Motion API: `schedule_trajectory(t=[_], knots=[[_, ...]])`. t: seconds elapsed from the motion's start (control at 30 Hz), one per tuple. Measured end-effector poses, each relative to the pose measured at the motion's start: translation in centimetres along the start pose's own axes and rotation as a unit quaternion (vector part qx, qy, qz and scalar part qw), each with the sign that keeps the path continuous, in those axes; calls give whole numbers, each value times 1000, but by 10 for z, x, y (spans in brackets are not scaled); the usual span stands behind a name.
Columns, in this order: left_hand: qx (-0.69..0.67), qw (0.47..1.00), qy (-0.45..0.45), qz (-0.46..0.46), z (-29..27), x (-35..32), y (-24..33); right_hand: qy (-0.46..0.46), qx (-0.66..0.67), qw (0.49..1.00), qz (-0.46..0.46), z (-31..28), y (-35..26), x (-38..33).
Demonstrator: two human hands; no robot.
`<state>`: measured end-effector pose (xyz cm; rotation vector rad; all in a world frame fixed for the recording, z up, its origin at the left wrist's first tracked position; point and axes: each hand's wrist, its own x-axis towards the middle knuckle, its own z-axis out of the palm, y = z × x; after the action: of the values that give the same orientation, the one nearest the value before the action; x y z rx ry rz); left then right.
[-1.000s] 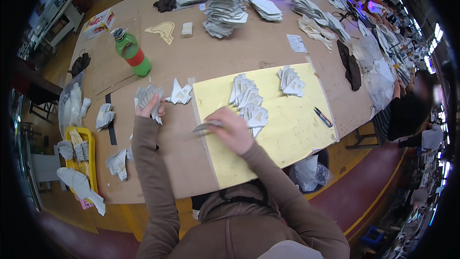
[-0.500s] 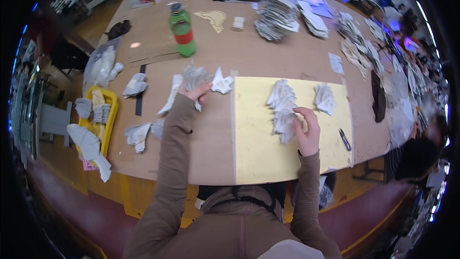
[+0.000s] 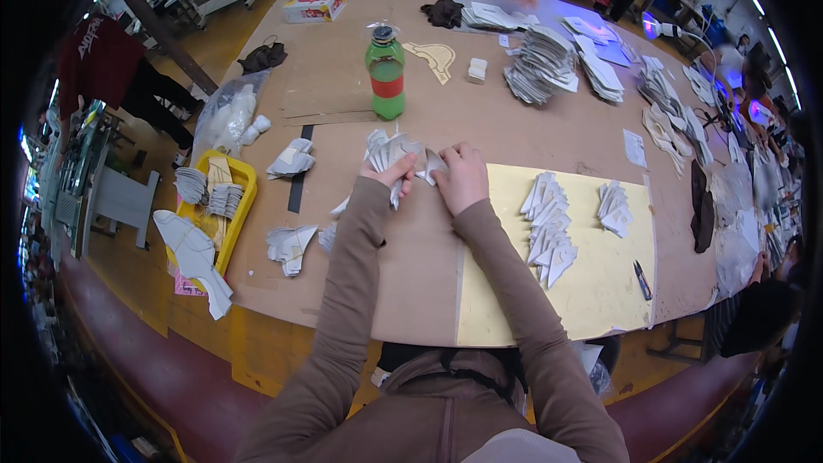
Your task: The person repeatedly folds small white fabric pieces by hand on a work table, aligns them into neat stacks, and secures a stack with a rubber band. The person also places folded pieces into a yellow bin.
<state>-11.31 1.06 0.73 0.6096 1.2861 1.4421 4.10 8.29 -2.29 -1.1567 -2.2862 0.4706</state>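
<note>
Beside the yellow mat (image 3: 600, 291), both hands, left (image 3: 387, 173) and right (image 3: 463, 177), close together around a fanned bundle of grey cut pieces (image 3: 393, 151).

Head view, single wide fisheye camera: sitting at the person's head and looking steeply down over the near edge of the large brown cardboard-covered workbench (image 3: 531, 133). It is facing toward the bench's far edge, taking in nearly the whole top. Straight bench edges are bending toward the picture's rim. The brown-sleeved forearms are entering from the lower edge, close beneath the lens; the bench's far corners and the floor at the left are lying well off. No second view is sharing the scene.
</note>
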Motion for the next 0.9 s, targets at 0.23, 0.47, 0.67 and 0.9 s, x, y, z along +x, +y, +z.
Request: schedule_trajectory(t=[0.23,0.47,0.67,0.9], knots=[[-51,999,-9,-10,-3,-4,3,48,327,936,125,-26,43,9],[-23,1000,-21,4,-2,-7,5,19,330,941,73,-30,41,4],[0,998,-58,17,-4,-5,0,59,8,994,-96,-4,12,-17],[-202,967,-140,-65,-5,-9,3,-69,274,959,-14,-61,-5,-19]])
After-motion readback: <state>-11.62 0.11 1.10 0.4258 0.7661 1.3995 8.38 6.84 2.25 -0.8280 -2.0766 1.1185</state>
